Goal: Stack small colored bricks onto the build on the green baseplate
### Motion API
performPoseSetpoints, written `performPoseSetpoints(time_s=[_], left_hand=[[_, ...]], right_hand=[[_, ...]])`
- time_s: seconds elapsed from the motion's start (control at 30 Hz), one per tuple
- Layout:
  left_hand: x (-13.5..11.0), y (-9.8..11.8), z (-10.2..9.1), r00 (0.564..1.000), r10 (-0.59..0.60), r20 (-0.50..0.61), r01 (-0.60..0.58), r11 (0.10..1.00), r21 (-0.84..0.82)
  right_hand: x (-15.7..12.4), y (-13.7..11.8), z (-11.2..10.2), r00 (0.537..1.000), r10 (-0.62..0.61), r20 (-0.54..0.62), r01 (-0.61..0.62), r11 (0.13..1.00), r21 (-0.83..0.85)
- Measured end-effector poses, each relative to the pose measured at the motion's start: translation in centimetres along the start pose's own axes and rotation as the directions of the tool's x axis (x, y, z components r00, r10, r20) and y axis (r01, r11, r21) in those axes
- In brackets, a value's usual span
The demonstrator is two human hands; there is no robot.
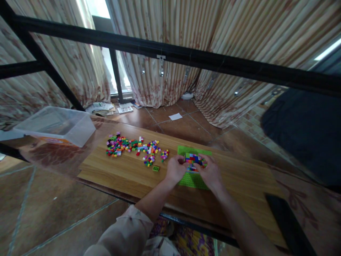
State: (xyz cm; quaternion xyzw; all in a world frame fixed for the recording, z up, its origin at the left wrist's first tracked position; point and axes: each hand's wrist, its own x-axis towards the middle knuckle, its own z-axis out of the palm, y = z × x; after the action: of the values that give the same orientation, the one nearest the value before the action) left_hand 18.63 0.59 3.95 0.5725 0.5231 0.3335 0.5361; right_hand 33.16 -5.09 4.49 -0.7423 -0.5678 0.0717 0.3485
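A green studded baseplate (195,181) lies on the wooden board, with a multicoloured block of toy bricks (193,159) on its middle. My left hand (176,169) grips the left side of this block, its thumb and fingers bent against it. From the right, my right hand (211,173) closes round the block's other side, fingers over its far edge and thumb on the near face. The fingers cover parts of the block. Left of my left hand lies a lime-green brick (156,168) with dark round marks.
Loose coloured bricks (117,145) spread across the board's (128,174) left half. A clear plastic bin (61,124) stands at the far left. A black metal rail (170,58) crosses beyond the board, before striped curtains (165,28). A dark flat object (287,220) lies at the right end.
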Motion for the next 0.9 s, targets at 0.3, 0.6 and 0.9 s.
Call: performPoseSetpoints(time_s=[0.3,0.6,0.9], left_hand=[[0.1,0.0,0.1,1.000,-0.007,-0.004,0.007,1.000,0.026],[0.7,-0.5,0.6,1.000,-0.012,-0.020,0.013,0.999,0.041],[0.3,-0.5,-0.8,1.000,-0.022,-0.015,0.021,0.998,-0.059]], right_hand=[[0.8,0.5,0.4,0.994,0.110,0.018,-0.111,0.993,0.038],[1.8,0.0,0.8,0.987,0.159,-0.005,-0.158,0.984,0.079],[0.0,0.1,-0.2,0.962,0.242,-0.125,-0.201,0.940,0.275]])
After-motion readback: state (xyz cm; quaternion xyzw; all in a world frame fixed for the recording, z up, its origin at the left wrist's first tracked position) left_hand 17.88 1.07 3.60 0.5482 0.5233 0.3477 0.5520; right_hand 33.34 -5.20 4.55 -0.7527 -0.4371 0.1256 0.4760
